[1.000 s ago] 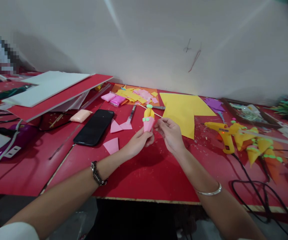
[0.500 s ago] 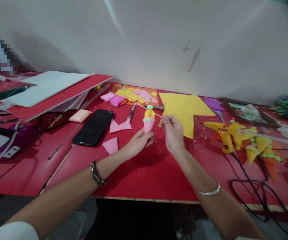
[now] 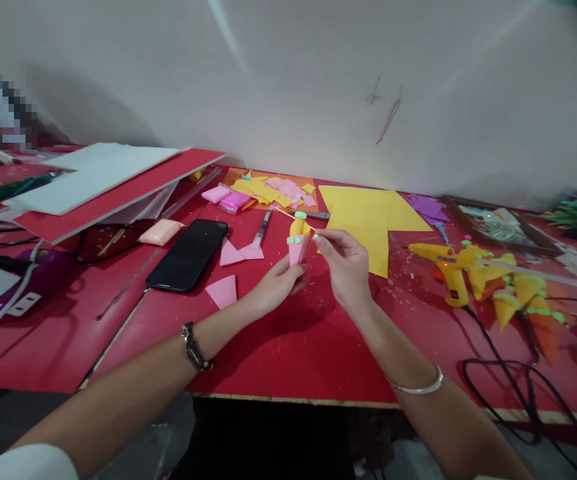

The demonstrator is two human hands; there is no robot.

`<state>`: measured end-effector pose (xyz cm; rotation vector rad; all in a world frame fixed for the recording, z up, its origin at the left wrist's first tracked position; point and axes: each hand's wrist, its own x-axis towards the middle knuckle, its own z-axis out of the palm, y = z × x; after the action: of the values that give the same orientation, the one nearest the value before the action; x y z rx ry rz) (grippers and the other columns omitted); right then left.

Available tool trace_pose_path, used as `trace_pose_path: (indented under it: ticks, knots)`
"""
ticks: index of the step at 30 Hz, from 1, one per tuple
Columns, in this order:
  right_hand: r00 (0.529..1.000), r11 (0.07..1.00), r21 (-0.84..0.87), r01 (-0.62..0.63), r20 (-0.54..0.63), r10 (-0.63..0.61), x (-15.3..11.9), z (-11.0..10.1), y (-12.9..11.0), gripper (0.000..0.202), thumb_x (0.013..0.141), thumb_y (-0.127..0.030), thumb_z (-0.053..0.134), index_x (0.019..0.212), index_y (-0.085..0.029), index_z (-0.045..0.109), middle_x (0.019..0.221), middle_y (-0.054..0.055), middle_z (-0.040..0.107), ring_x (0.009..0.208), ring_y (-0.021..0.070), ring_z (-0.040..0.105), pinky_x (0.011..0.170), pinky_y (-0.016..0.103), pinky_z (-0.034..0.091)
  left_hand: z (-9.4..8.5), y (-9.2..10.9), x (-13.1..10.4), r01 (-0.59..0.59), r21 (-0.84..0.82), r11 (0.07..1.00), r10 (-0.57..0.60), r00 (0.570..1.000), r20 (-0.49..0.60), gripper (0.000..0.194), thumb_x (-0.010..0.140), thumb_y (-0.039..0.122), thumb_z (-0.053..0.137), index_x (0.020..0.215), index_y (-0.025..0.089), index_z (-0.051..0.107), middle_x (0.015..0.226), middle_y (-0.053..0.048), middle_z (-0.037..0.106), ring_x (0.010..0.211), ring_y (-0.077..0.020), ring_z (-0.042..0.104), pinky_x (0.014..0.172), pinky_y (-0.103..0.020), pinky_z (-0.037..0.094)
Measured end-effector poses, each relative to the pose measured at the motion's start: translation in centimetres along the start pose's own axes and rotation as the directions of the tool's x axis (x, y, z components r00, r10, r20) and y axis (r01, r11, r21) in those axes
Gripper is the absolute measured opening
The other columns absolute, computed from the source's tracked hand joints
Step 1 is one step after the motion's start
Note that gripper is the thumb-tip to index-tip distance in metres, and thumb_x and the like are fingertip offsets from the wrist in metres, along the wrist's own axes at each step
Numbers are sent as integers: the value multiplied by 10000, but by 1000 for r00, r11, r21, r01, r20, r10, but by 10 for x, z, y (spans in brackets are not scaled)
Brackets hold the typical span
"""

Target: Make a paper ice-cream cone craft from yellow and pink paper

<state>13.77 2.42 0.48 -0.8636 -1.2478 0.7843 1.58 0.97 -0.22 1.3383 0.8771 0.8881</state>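
Observation:
Fingers of my left hand (image 3: 279,285) are wrapped round a small pink paper cone (image 3: 297,252), held upright over the red table. Green dots run along the cone's rim, a yellow rounded piece (image 3: 299,228) rises from it, and a light green piece (image 3: 301,215) sits on top. Just right of the cone, my right hand (image 3: 345,263) pinches a tiny green ball (image 3: 316,237) between thumb and fingertips. A thin stick lies behind the yellow piece; whether my right hand touches it is too small to tell.
Left are a black phone (image 3: 187,256), pink paper pieces (image 3: 222,291) and stacked boards (image 3: 93,173). Behind are paper scraps (image 3: 268,190) and yellow sheets (image 3: 361,227). Right are a yellow glue gun (image 3: 449,270), its black cable, several decorated cones (image 3: 505,308) and a tray (image 3: 503,227).
My right hand's fingertips have moved slightly left, closer to the cone, and a green ball now shows at them. My left hand and the cone have barely moved.

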Motion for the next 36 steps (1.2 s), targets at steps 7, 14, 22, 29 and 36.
trace_pose_path:
  ticks: [7,14,22,29,36]
  knots:
    - [994,990,-126,67,93,-56,-1,0,1,81,723,-234,591,779,-262,641,850,3,526,843,124,519,740,278,455,1,1,0,-6,-7,1000,6,999,37,193,766,195,340,573,178,330,467,62,357,440,-69,297,475,-230,245]
    - [991,997,-69,40,131,-31,-2,1,3,89,745,-237,566,794,-262,634,880,8,536,908,128,508,793,282,444,0,0,-1,-22,35,999,21,999,40,205,776,178,332,570,176,336,471,56,359,450,-69,306,483,-230,256]
    - [959,960,156,-235,197,202,-1,2,7,292,700,-279,611,983,-286,537,1041,-4,546,948,125,525,832,283,447,3,0,-1,-8,57,998,8,1000,-10,148,774,165,365,628,172,338,515,64,352,460,-54,297,466,-209,242]
    - [857,884,203,-421,408,314,-2,1,7,429,745,-357,550,1156,-293,441,1030,21,606,916,159,578,738,309,492,4,4,-2,-5,40,999,5,1000,2,179,768,163,364,590,172,344,496,57,341,453,-58,296,469,-211,254]
    - [850,865,214,-455,393,350,-2,1,8,409,735,-352,564,1122,-269,462,1034,28,606,855,151,592,680,283,503,6,12,-5,32,53,998,-32,999,3,213,762,134,357,553,171,346,476,57,339,453,-62,308,471,-214,258]
